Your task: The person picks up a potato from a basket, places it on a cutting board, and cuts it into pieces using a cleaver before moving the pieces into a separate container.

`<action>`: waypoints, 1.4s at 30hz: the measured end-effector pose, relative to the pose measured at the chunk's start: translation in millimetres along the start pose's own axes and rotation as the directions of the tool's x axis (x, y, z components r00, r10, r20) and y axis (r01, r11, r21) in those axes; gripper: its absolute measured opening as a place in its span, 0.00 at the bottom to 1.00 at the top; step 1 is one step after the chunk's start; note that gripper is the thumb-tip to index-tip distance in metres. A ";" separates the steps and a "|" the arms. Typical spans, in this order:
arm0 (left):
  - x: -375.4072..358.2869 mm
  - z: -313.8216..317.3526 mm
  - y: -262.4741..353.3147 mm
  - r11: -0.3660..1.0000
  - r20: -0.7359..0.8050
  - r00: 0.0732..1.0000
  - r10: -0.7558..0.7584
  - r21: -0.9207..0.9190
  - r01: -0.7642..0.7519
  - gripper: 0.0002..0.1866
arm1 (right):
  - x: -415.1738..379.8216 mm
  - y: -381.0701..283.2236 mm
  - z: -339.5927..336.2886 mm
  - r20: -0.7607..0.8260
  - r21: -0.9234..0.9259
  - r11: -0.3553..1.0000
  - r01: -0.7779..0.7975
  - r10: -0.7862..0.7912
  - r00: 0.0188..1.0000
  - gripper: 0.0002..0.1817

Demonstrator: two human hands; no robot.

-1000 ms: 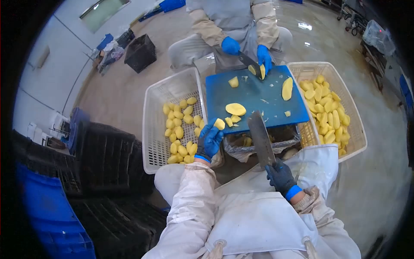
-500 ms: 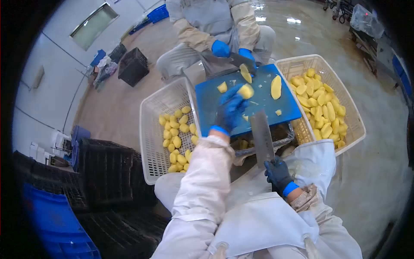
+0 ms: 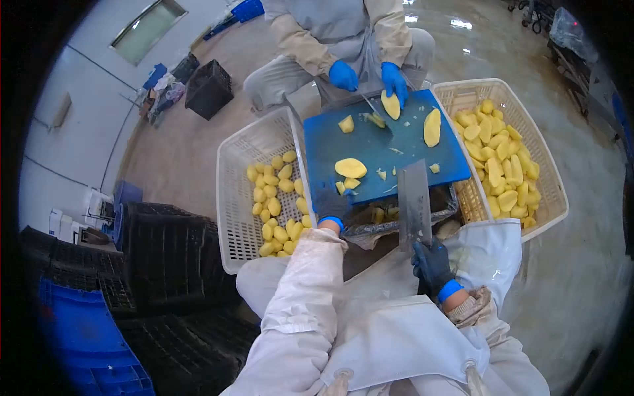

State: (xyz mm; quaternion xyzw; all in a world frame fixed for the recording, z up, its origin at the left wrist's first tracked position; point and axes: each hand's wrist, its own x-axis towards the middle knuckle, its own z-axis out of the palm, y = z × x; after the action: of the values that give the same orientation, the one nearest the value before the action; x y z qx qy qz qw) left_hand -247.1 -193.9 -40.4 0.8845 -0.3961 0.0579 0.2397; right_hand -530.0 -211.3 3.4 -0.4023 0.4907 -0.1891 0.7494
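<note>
My right hand, in a dark blue glove, is wrapped round the handle of a cleaver. The broad blade points up, its tip over the front edge of the blue cutting board. At the board's front left corner is my left hand, gloved too and beside small potato pieces; its fingers are too dark and blurred to read. A pale cut potato lies just beyond them. Further off on the board are a potato chunk and a long potato piece.
Across the board, a co-worker's blue-gloved hands hold a knife and a potato piece. A white basket of whole peeled potatoes stands left, a basket of cut ones right. A lined bin sits under the board; black crates stand left.
My left hand has moved down and left from over the board; the potato it held is gone from it, and cut pieces lie there. The cleaver is more upright. The co-worker's hands have parted.
</note>
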 end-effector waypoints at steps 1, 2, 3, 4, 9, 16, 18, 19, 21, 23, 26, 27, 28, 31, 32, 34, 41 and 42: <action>2.0 -2.7 -9.2 0.993 0.111 0.990 0.086 0.073 -0.094 0.27 | -0.2 0.3 1.7 0.000 0.002 1.000 0.000 0.000 1.000 0.09; -0.1 -2.1 -14.1 0.993 0.113 0.990 0.090 0.073 -0.098 0.27 | -0.4 0.8 3.3 0.000 0.033 0.999 -0.003 0.003 1.000 0.09; -3.9 -10.4 -11.4 0.999 0.191 0.981 0.035 -0.041 -0.028 0.23 | -0.4 1.3 4.3 0.000 0.066 0.998 -0.008 0.008 1.000 0.08; -7.6 -17.3 -9.6 0.988 0.275 0.961 -0.011 -0.145 0.053 0.19 | -0.5 0.3 4.6 -0.002 0.074 0.997 -0.011 0.011 1.000 0.08; -5.8 -12.0 -7.9 0.946 0.530 0.843 0.088 -0.309 0.095 0.27 | -0.6 -2.7 5.4 0.002 0.084 0.996 0.001 -0.001 1.000 0.09; 22.8 0.3 34.3 0.956 0.325 0.941 0.095 0.232 -0.177 0.31 | 3.6 0.2 5.2 0.002 0.054 0.998 -0.032 0.032 0.999 0.09; 19.6 9.4 24.8 0.959 0.225 0.960 0.169 0.187 -0.213 0.30 | 1.7 -1.5 4.5 0.011 0.028 0.999 -0.021 0.021 1.000 0.08; 16.8 13.2 20.5 0.958 0.119 0.965 0.233 0.143 -0.248 0.29 | 2.6 0.2 3.4 0.010 0.030 0.999 -0.022 0.022 1.000 0.08; 11.8 6.4 17.7 0.995 0.219 0.972 0.081 0.043 -0.092 0.28 | 6.3 3.9 1.0 0.007 0.111 0.993 -0.041 0.040 0.999 0.08; 14.2 -12.8 36.2 0.997 0.331 0.942 -0.057 -0.037 0.073 0.28 | 6.3 2.2 0.3 0.001 0.101 0.994 -0.040 0.040 0.999 0.08; 19.3 -37.3 92.3 0.867 0.372 0.921 0.121 -0.491 0.085 0.28 | 5.6 1.9 4.3 0.004 0.090 0.995 -0.033 0.033 0.999 0.08; 23.5 -36.8 112.0 0.735 0.335 0.895 0.296 -0.678 0.011 0.28 | 5.9 0.4 5.3 0.003 0.093 0.996 -0.013 0.013 1.000 0.08; 33.5 -26.9 119.4 0.731 0.333 0.895 0.298 -0.682 0.011 0.28 | 5.6 -1.8 6.2 -0.001 0.090 0.996 -0.011 0.011 1.000 0.08; 68.9 -3.1 128.5 0.778 0.004 0.850 0.527 -0.405 -0.480 0.31 | 2.6 -6.5 7.7 0.008 0.061 0.997 -0.039 0.038 0.999 0.09; 83.1 -1.7 120.4 0.915 0.013 0.930 0.368 -0.185 -0.359 0.34 | 3.0 -5.4 8.2 -0.008 0.058 0.998 -0.024 0.025 1.000 0.09; 101.5 -11.3 100.6 0.979 0.261 0.944 0.200 -0.008 -0.205 0.36 | 5.1 -0.1 6.3 -0.032 0.056 0.998 -0.010 0.012 0.999 0.09; 76.6 13.1 -5.9 0.908 0.550 0.835 -0.015 -0.342 0.242 0.27 | 6.0 -1.4 9.9 0.004 0.013 1.000 -0.005 0.005 1.000 0.09; 70.6 7.1 -11.4 0.723 0.667 0.742 -0.073 -0.477 0.499 0.23 | 5.9 -1.9 11.3 0.015 0.022 0.999 -0.031 0.030 0.999 0.09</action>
State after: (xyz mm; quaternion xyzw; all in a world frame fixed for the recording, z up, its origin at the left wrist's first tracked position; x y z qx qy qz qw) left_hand -191.4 -238.2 -30.3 0.7744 -0.2959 -0.4037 0.3870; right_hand -517.1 -211.8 3.6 -0.3878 0.4892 -0.1803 0.7601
